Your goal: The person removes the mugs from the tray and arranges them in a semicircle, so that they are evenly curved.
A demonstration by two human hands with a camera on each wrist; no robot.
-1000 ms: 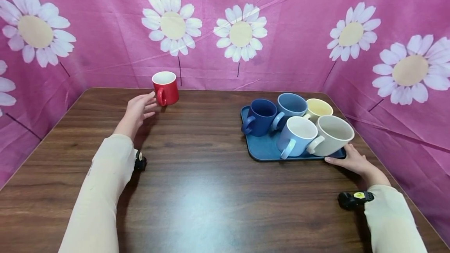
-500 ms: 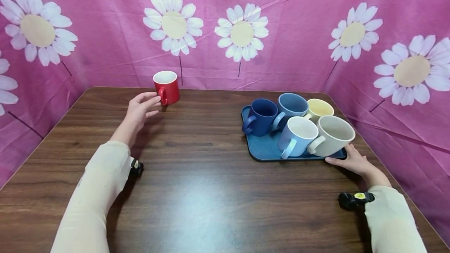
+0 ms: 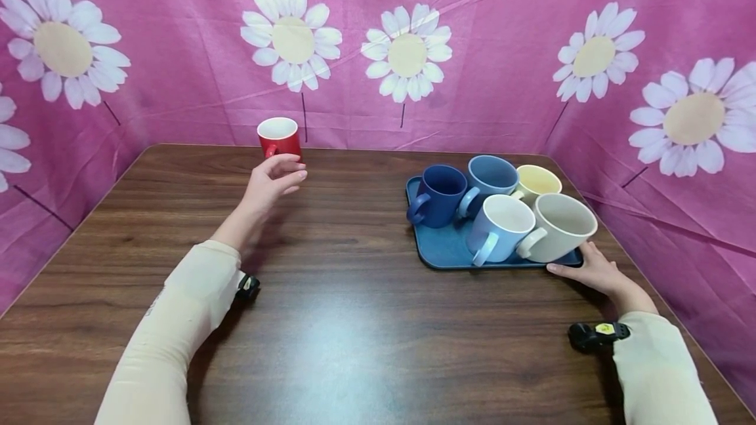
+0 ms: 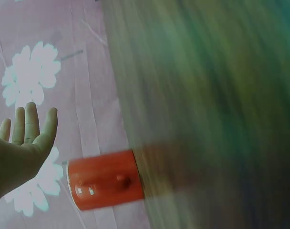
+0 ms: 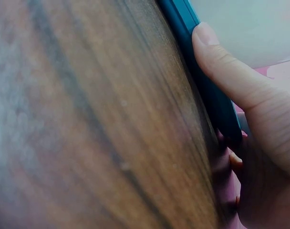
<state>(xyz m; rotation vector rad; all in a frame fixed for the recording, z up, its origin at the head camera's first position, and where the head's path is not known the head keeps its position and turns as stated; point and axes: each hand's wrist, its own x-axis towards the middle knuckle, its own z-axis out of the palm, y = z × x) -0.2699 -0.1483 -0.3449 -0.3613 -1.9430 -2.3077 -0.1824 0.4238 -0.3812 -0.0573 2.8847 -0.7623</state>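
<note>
A red mug (image 3: 288, 141) with a white inside stands at the table's far left edge, its handle towards me. My left hand (image 3: 267, 183) hovers just in front of it, overlapping its lower part in the head view. The left wrist view shows this hand (image 4: 25, 148) empty, its fingers spread and apart from the mug (image 4: 104, 179). At the right, my right hand (image 3: 596, 275) grips the near right corner of a blue tray (image 3: 440, 253). Its thumb (image 5: 221, 64) lies on the rim; the other fingers are mostly hidden.
On the tray stand a dark blue mug (image 3: 438, 212), a mid-blue mug (image 3: 491, 179), a light blue mug (image 3: 503, 238), a yellow mug (image 3: 539, 182) and a large off-white mug (image 3: 561, 235). Behind the wooden table (image 3: 331, 307) hangs a pink flowered cloth (image 3: 348, 117).
My left hand first neared the red mug's handle, then moved right across the mug's front. The mug stays in place. My right hand and the tray have not moved.
</note>
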